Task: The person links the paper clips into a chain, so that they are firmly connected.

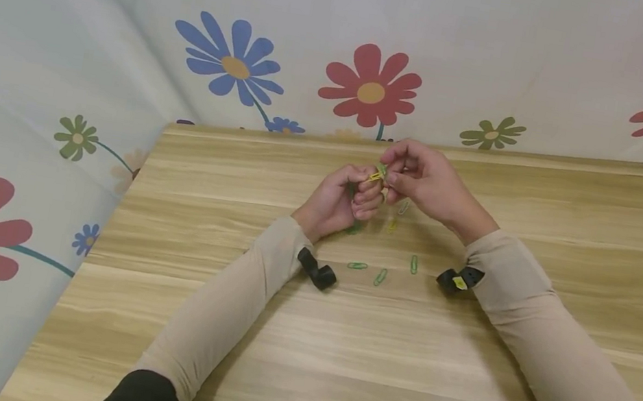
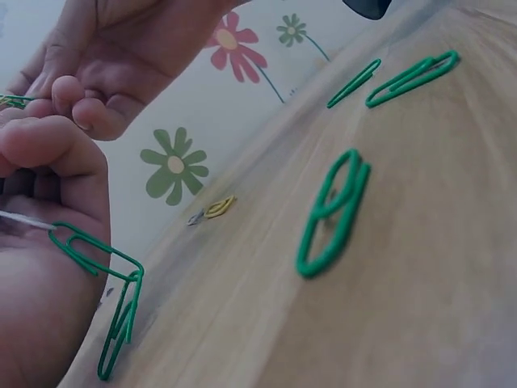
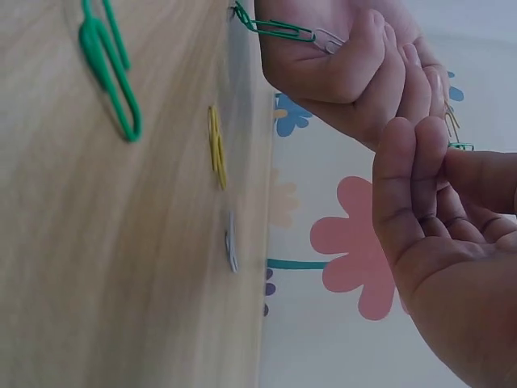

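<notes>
Between the pinches of both hands, the yellow clip (image 1: 373,177) slants out of the left hand (image 1: 334,199) toward the right hand (image 1: 433,182), meeting a green clip (image 1: 382,167).
Left thumb and forefinger grasp the yellow clip, its long axis running across to the right fingers, which pinch the green clip; both hands are about equally near, and I cannot tell whether the loops are joined. The other left fingers curl over a white clip (image 2: 28,220), with two linked green clips (image 2: 97,246) dangling below. Beneath the right fingers, on the streaky wood-grained bench (image 1: 371,367), lie a loose yellow clip (image 3: 216,149) and a silver clip (image 3: 232,246); nearer the person, three loose green clips (image 1: 357,265). All are rounded wire loops, the coloured ones smooth.
</notes>
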`<state>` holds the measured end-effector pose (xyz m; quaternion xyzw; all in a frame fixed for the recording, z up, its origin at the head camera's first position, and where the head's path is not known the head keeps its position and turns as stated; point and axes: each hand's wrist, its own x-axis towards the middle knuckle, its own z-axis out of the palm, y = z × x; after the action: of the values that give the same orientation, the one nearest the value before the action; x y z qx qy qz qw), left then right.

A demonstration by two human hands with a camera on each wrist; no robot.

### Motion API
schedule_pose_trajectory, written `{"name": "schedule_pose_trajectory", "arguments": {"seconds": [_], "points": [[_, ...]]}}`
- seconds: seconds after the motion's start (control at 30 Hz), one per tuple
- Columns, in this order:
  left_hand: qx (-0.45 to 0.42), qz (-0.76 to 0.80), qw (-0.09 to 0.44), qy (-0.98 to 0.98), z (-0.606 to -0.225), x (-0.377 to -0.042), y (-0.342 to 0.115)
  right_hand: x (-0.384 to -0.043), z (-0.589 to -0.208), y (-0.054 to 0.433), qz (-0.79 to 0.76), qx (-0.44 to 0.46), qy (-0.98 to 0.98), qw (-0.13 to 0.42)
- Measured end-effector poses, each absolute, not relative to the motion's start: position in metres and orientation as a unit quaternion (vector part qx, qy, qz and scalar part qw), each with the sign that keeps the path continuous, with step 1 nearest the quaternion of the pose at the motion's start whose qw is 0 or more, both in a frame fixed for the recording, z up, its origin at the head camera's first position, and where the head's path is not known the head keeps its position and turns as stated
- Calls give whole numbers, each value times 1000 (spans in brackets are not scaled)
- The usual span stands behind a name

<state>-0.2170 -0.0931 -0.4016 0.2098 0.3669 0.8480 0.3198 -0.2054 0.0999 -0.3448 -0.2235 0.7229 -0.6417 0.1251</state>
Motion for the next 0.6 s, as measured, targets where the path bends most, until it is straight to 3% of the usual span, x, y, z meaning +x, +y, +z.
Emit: {"name": "schedule_pose_trajectory", "arguments": {"seconds": [0.6], "points": [[200,840,293,410,-403,-216,-92,-205,-341,103,-653,-241,708,121]]}}
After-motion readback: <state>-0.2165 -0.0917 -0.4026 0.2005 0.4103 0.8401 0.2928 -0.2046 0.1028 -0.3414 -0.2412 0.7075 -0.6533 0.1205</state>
